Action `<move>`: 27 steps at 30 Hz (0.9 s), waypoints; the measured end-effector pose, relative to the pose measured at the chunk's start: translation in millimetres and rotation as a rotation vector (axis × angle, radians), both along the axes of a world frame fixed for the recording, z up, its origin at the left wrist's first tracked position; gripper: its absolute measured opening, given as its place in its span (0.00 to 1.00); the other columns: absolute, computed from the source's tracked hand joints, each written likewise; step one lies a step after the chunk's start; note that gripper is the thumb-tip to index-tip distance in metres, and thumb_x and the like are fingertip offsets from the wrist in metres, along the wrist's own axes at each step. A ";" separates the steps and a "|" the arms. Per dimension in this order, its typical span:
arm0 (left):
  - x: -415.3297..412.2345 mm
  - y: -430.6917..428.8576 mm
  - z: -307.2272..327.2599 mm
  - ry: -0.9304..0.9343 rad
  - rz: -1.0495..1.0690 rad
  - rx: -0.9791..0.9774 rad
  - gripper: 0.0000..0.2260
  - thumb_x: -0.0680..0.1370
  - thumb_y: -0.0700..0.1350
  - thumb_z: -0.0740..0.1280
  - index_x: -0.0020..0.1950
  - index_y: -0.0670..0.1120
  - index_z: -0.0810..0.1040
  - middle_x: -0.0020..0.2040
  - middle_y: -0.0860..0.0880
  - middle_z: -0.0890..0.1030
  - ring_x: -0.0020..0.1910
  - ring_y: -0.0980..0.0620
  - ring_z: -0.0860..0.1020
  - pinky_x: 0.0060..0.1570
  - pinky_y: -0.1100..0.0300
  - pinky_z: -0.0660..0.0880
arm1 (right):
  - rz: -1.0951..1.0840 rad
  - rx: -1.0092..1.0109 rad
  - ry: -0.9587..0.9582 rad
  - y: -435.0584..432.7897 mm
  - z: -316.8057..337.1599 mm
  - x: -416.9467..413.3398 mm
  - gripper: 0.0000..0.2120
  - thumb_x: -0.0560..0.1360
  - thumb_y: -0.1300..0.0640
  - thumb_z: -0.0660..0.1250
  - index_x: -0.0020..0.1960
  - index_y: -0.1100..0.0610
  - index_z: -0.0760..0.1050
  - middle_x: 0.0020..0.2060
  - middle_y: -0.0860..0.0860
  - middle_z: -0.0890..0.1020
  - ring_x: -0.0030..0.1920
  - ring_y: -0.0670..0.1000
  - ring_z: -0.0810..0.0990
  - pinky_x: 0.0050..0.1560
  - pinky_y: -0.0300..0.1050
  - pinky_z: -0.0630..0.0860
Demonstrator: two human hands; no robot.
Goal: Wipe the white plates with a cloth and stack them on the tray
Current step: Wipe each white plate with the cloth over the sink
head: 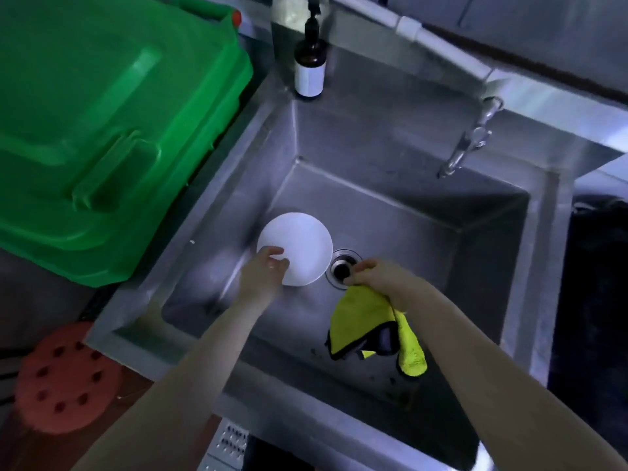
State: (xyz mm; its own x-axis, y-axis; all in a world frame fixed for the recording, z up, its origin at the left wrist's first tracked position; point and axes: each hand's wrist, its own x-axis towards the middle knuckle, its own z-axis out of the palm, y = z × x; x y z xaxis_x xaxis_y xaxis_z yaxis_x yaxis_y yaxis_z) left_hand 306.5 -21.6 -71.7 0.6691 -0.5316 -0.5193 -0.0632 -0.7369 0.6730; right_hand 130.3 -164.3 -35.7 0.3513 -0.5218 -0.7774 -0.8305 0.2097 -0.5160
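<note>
A round white plate (300,244) is inside the steel sink (424,239), left of the drain. My left hand (263,273) grips the plate's near left edge, thumb on its face. My right hand (377,277) hovers just right of the drain and holds a yellow cloth (370,321) with a dark trim, which hangs down from my fist over the sink floor. No tray is in view.
A big green bin lid (112,130) lies left of the sink. A brown pump bottle (309,69) stands at the sink's back corner. A metal tap (470,141) juts over the right rear. The drain (341,266) is open. A red perforated stool (64,379) sits low left.
</note>
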 end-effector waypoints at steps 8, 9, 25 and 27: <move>58.4 -34.3 -72.9 0.000 -0.188 0.112 0.19 0.80 0.42 0.68 0.72 0.44 0.74 0.70 0.43 0.76 0.67 0.43 0.75 0.63 0.54 0.71 | -0.035 0.308 0.091 -12.4 -76.9 58.7 0.50 0.62 0.52 0.81 0.78 0.48 0.58 0.73 0.51 0.67 0.64 0.53 0.73 0.49 0.42 0.76; 63.0 -37.4 -80.0 -0.012 -0.210 0.120 0.20 0.80 0.42 0.68 0.72 0.43 0.73 0.71 0.42 0.75 0.69 0.42 0.73 0.67 0.52 0.70 | -0.044 0.326 0.096 -13.8 -84.5 62.9 0.52 0.62 0.52 0.81 0.78 0.48 0.56 0.74 0.52 0.65 0.64 0.54 0.72 0.45 0.41 0.76; 96.8 -66.9 -147.6 -0.027 -0.124 0.262 0.25 0.79 0.41 0.68 0.76 0.40 0.67 0.74 0.40 0.70 0.73 0.40 0.67 0.71 0.49 0.65 | -0.395 0.378 0.032 -23.2 -161.2 95.9 0.42 0.64 0.68 0.79 0.71 0.53 0.63 0.55 0.55 0.78 0.53 0.57 0.79 0.53 0.56 0.79; 98.5 -68.8 -152.3 0.001 -0.122 0.281 0.24 0.80 0.40 0.66 0.75 0.40 0.67 0.73 0.40 0.70 0.74 0.41 0.66 0.69 0.50 0.65 | -0.421 0.344 0.024 -22.6 -167.5 96.1 0.40 0.64 0.69 0.78 0.70 0.53 0.66 0.57 0.57 0.77 0.56 0.59 0.78 0.57 0.58 0.78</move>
